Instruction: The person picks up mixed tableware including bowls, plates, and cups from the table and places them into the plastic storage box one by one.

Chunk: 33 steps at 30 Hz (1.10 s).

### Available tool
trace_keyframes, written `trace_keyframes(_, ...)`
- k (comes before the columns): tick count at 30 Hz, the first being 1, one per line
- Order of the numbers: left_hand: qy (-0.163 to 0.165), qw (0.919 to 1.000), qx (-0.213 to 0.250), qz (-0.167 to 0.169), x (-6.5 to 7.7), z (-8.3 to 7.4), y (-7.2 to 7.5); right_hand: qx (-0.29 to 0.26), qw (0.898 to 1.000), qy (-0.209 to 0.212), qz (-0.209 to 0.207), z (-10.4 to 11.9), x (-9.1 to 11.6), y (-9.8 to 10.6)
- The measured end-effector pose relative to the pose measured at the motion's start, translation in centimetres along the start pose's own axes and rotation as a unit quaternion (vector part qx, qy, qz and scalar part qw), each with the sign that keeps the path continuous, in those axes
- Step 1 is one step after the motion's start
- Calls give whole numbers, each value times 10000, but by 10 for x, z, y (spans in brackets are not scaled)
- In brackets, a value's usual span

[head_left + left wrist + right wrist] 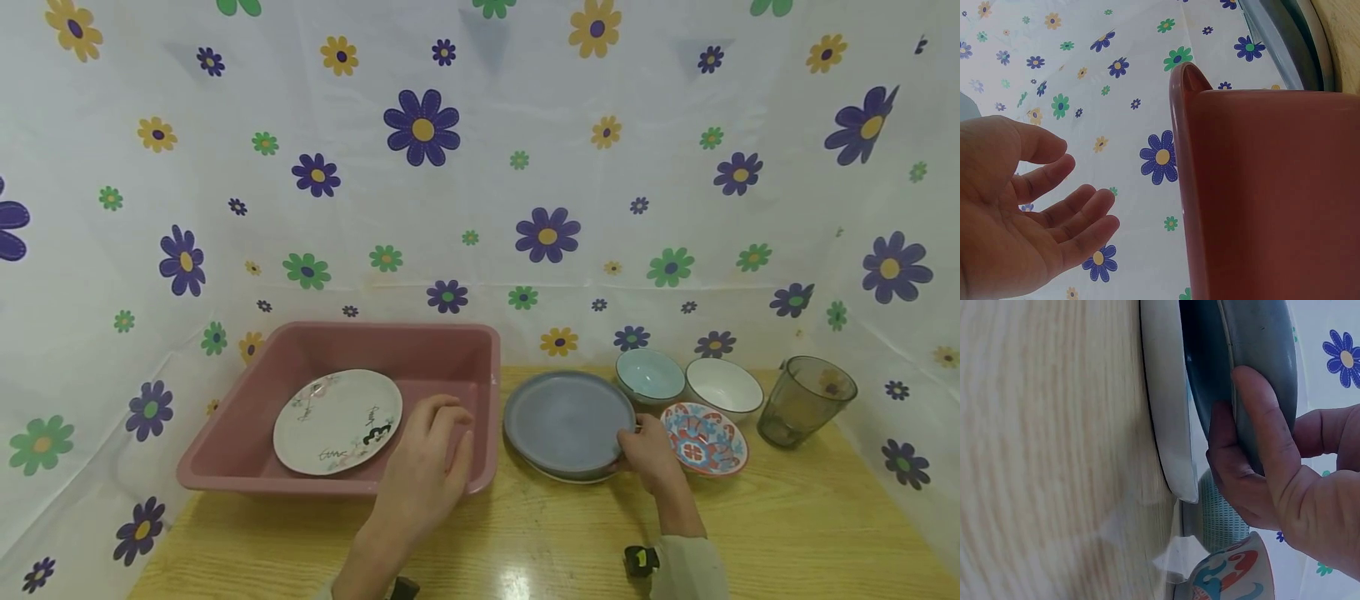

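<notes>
My right hand point(651, 454) grips the right edge of a blue-grey plate point(570, 421). In the right wrist view, my thumb is over its rim and fingers point(1266, 419) lie along its side and underneath. The plate is raised off a white plate point(1169, 394) on the table, with a gap between them. My left hand point(431, 458) hovers over the front right part of a pink basin point(491, 400), fingers loosely bent and holding nothing. Inside the basin a white plate with a floral print point(337, 425) leans at a tilt.
Right of the plates stand a light-blue bowl point(651, 375), a white bowl point(723, 385), a red-and-blue patterned bowl point(705, 440) and a smoky glass cup point(802, 404). A flower-printed sheet point(487, 192) hangs behind and at both sides of the wooden table point(555, 533).
</notes>
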<state>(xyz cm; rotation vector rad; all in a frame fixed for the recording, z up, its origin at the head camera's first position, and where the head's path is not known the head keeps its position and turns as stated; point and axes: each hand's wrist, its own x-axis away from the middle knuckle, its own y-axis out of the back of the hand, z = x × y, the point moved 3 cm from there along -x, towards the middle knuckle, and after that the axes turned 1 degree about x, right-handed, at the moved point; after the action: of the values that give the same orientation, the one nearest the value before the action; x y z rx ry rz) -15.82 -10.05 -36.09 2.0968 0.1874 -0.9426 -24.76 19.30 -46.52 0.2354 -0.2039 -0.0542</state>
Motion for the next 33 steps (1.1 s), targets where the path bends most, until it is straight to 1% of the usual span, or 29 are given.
trace_keyframes(7,-32,10000,-5,-8,-1,-1,0,11,10000,-65,65,6,2,3)
trace_keyframes(12,-38,10000,-36,-34,-1,-1,0,-14,10000,-19,95,11,6,6)
trace_keyframes(19,-28,10000,-43,-41,0,0,0,-129,9997,143,126,15,11,9)
trace_keyframes(26,-40,10000,-29,-45,-1,-1,0,-1,9991,334,255,19,12,15)
trace_keyframes(33,-39,10000,-2,-61,0,0,0,-91,9982,506,311,25,18,20)
